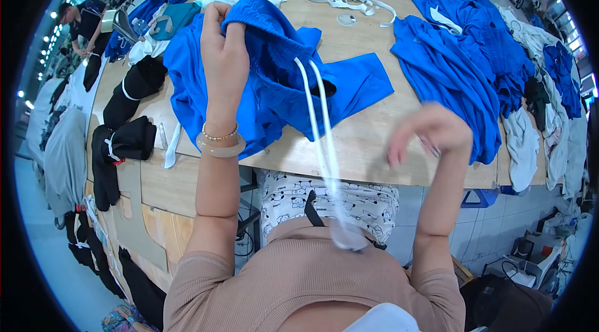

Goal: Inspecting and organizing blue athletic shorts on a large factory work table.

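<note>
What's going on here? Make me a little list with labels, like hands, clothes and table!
left hand: grips the waistband of the blue shorts, lifted off the table
right hand: blurred, raised above the table edge; whether it holds anything cannot be told
white drawstring: runs from the waistband down toward the person
wooden table: carries the shorts
blue garment pile: on the right
black garments: on the left

Motion-blurred right hand (430,132) and drawstring (327,157)
</note>
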A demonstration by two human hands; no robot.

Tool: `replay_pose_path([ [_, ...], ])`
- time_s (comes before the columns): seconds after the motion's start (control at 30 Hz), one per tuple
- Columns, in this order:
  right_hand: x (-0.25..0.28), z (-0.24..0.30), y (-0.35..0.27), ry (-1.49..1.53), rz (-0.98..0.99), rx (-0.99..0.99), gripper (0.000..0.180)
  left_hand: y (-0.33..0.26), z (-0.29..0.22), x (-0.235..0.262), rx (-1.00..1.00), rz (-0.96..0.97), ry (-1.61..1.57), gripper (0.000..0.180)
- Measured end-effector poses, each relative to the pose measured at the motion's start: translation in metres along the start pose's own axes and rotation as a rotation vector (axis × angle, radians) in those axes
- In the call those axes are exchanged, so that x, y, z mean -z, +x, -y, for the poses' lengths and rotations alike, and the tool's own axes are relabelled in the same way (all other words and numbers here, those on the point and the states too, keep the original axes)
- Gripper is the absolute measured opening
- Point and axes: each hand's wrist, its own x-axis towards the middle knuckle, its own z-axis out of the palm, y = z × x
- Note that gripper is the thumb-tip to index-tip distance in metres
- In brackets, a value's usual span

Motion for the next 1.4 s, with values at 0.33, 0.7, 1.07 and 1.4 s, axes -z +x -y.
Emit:
replay_pose_path([
  [0.33,0.019,-0.118,0.087,0.210,-0.426,-0.231,0.032,-0.009,-0.008,-0.006,0.208,-0.086,-0.166,0.023],
  [0.7,-0.033,-0.124,0.107,-0.327,-0.637,-0.244,0.015,-0.006,0.045,0.023,0.448,-0.232,-0.347,0.028],
  [1.07,-0.066,-0.146,0.143,-0.053,-0.486,-0.125,0.023,-0.010,0.037,0.017,0.169,-0.356,0.005,0.018],
  [1.4,-0.074,-0.107,0.118,-0.844,-1.121,-0.416,0.025,-0.007,0.032,0.026,0.258,-0.302,0.115,0.014],
])
